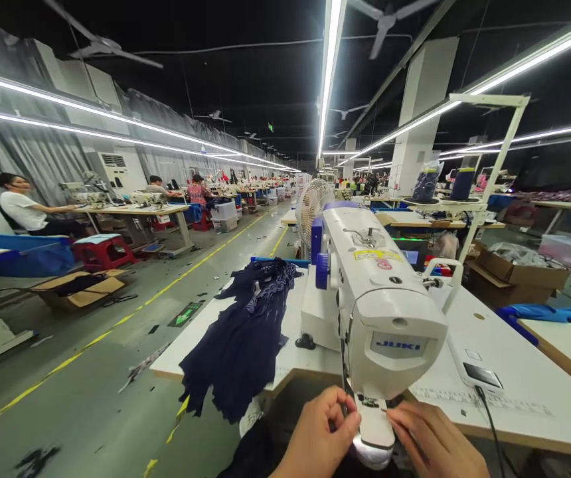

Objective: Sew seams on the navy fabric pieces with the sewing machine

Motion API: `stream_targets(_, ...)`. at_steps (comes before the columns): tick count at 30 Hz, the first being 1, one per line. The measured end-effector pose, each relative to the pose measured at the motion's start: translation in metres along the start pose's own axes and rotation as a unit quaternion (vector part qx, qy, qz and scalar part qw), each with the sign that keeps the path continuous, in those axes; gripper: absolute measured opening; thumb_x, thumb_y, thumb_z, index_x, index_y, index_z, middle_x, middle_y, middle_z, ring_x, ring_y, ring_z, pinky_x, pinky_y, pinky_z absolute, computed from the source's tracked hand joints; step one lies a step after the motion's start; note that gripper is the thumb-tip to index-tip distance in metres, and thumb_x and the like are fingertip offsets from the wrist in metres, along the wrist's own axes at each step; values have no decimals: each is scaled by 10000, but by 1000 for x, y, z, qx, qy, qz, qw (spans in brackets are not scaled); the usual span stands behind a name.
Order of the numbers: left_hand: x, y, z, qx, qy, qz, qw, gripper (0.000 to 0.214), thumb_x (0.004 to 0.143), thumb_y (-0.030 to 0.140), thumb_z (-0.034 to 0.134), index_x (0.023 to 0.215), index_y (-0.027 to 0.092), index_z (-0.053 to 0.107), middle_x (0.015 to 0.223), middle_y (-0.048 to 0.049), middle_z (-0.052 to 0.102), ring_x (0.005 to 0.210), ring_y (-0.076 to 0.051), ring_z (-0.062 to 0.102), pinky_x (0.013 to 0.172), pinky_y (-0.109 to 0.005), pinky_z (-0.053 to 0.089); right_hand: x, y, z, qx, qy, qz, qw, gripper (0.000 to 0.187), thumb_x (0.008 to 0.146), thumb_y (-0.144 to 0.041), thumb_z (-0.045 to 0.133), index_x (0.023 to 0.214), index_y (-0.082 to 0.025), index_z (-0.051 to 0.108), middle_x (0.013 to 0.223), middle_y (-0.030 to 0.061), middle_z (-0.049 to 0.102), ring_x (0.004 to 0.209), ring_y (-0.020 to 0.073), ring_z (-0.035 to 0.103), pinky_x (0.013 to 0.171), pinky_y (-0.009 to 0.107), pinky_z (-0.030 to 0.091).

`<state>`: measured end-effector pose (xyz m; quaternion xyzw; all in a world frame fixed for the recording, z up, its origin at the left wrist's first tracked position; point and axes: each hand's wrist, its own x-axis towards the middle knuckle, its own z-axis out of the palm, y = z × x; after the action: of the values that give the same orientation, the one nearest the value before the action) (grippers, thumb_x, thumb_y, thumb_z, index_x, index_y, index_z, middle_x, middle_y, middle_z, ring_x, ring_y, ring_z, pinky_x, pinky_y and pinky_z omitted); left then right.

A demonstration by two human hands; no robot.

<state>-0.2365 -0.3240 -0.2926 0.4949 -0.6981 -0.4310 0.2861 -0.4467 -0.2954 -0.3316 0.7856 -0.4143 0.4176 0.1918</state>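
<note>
At the front end of the white JUKI sewing machine [390, 305], the left hand [323, 431] and right hand [432, 435] are curling their fingers beside its needle area [368, 401], probably flanking it for fine control; whether either is grasping anything, I cannot tell. Left of the machine, ragged navy fabric [240, 325] is overhanging the tabletop [529, 372], presumably lying within reach. The machine is showing smooth casing and a blue handwheel [322, 270].

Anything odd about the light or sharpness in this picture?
Head view: tube lights glare nearly white beneath a blackish ceiling; the sewing machine glows at its lower tip, between left hand and right hand; the JUKI lettering reads sharply; far-off details are too small to judge.
</note>
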Motion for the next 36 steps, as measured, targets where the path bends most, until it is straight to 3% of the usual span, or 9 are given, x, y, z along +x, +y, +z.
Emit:
stream_targets(5, 4, 1, 4, 18, 19, -13, 1000, 319, 787, 340, 585, 1051, 162, 562, 561, 83, 422, 560, -108, 399, 554, -225, 273, 2, -7, 6, -13, -20, 14, 1000, 203, 923, -160, 451, 1051, -186, 607, 941, 51, 683, 855, 180, 626, 801, 295, 449)
stream_targets(8, 8, 1, 5, 38, 33, -10, 999, 187, 765, 345, 606, 773, 172, 538, 553, 82, 385, 551, -98, 363, 541, -229, 250, 1, -6, 13, -21, -21, 6, 1000, 204, 920, -180, 463, 1060, -193, 612, 945, 40, 681, 854, 184, 613, 835, 311, 426)
stream_targets(10, 11, 1, 7, 54, 41, -8, 998, 302, 748, 357, 618, 610, 182, 414, 548, 77, 353, 548, -92, 330, 525, -237, 223, 1, -4, 16, -30, -22, 3, 999, 197, 920, -201, 473, 1055, -206, 616, 924, 25, 685, 841, 181, 610, 825, 304, 424)
stream_targets(14, 16, 0, 11, 55, 51, -15, 997, 384, 733, 381, 628, 568, 190, 339, 530, 76, 335, 540, -93, 300, 510, -250, 194, 3, -2, 16, -27, -40, 7, 999, 207, 922, -224, 475, 1083, -243, 604, 908, 2, 685, 835, 175, 612, 771, 290, 443)
stream_targets(20, 17, 4, 9, 26, 31, -20, 999, 389, 737, 370, 616, 565, 189, 319, 534, 73, 287, 552, -93, 276, 518, -250, 191, 4, -4, 22, 100, -100, 164, 976, 135, 923, -316, 484, 867, -271, 598, 828, -2, 644, 801, 149, 627, 645, 234, 495)
stream_targets(25, 16, 9, 3, 4, 12, -23, 1000, 384, 743, 359, 614, 554, 185, 329, 522, 72, 286, 529, -83, 261, 508, -248, 185, 6, -8, 23, 130, -95, 211, 964, 142, 908, -350, 505, 850, -251, 589, 836, 24, 633, 798, 165, 624, 664, 251, 498)
stream_targets(29, 17, 0, 5, -74, 25, 1, 997, 253, 795, 377, 567, 685, 153, 521, 549, 48, 417, 528, -95, 352, 523, -222, 282, 9, -10, 21, 123, -93, 243, 958, 162, 895, -363, 512, 811, -246, 587, 820, 28, 639, 786, 175, 631, 655, 252, 509)
stream_targets(33, 15, -5, 6, -117, 96, 23, 988, 263, 859, 393, 494, 877, 145, 577, 709, -19, 569, 655, -134, 478, 648, -229, 392, 14, -8, 18, 128, -110, 260, 951, 169, 867, -401, 532, 845, -254, 611, 846, 39, 667, 774, 184, 659, 589, 231, 522)
stream_targets(36, 13, -5, 6, -117, 63, 29, 991, 250, 839, 390, 529, 927, 156, 548, 682, 10, 523, 642, -126, 456, 642, -224, 378, 17, -6, 18, 139, -133, 288, 938, 187, 848, -419, 540, 862, -254, 626, 839, 39, 683, 740, 184, 670, 529, 219, 519)
